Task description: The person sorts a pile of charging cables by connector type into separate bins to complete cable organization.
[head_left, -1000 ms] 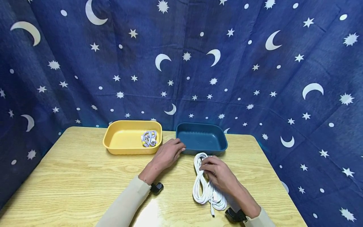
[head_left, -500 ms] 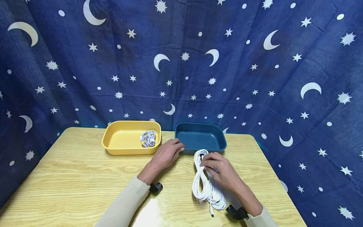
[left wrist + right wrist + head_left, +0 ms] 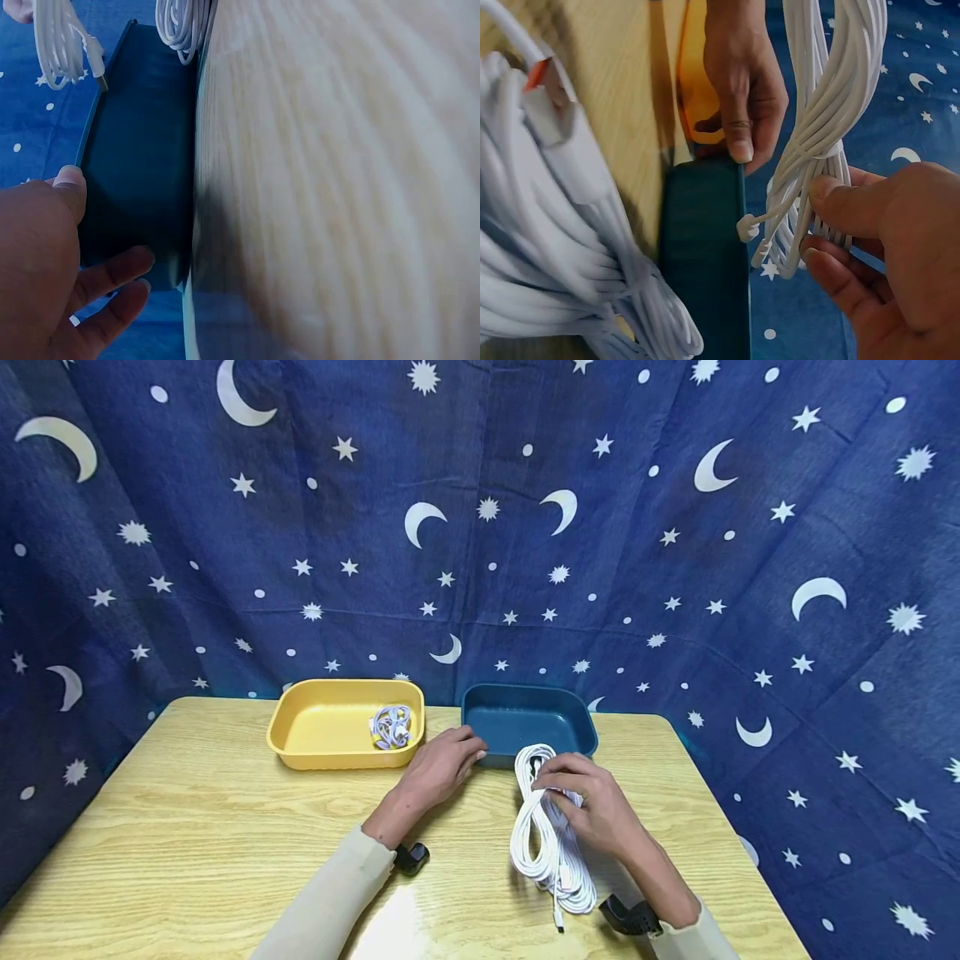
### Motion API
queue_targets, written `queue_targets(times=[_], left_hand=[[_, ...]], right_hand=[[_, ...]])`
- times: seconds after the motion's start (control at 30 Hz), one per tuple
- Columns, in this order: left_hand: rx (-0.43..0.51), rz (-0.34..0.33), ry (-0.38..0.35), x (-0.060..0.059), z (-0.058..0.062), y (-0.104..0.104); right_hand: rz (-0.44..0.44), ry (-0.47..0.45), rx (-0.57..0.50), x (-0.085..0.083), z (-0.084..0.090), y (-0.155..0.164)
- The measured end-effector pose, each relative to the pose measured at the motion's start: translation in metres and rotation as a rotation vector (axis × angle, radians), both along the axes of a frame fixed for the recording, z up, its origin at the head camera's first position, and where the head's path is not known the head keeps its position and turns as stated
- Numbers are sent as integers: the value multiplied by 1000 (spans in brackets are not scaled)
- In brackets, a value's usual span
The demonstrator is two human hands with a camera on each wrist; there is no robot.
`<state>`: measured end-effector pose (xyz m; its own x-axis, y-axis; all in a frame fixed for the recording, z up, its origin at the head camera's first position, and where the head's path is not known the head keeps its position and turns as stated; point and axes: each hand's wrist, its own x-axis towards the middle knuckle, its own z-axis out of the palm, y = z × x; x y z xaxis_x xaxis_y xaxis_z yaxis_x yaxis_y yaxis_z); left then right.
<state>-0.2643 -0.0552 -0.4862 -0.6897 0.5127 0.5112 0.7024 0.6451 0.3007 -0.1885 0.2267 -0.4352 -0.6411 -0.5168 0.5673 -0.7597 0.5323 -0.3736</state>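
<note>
- The counter (image 3: 187, 827) carries two trays side by side at its far edge, against a star-printed blue curtain (image 3: 675, 527).
- The blue tray (image 3: 525, 718) sits empty; the left hand (image 3: 438, 768) rests at its near left corner, fingers relaxed and touching the wall — apparently steadying it.
- The yellow tray (image 3: 315, 731) holds a small coiled cable (image 3: 392, 727) in its right end.
- The white cable bundle (image 3: 551, 852) lies just before the blue tray, its top loops over the rim; the right hand (image 3: 592, 802) pinches those loops — a closed grip round the strands, the plug end trailing toward the person.
- Nothing stands between bundle and blue tray.
</note>
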Motion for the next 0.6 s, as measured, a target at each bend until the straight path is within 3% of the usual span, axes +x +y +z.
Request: queue_targets(times=[0.6], left_hand=[[-3, -1, -18, 1, 1, -1]], right_hand=[[-9, -46, -126, -6, 19, 6]])
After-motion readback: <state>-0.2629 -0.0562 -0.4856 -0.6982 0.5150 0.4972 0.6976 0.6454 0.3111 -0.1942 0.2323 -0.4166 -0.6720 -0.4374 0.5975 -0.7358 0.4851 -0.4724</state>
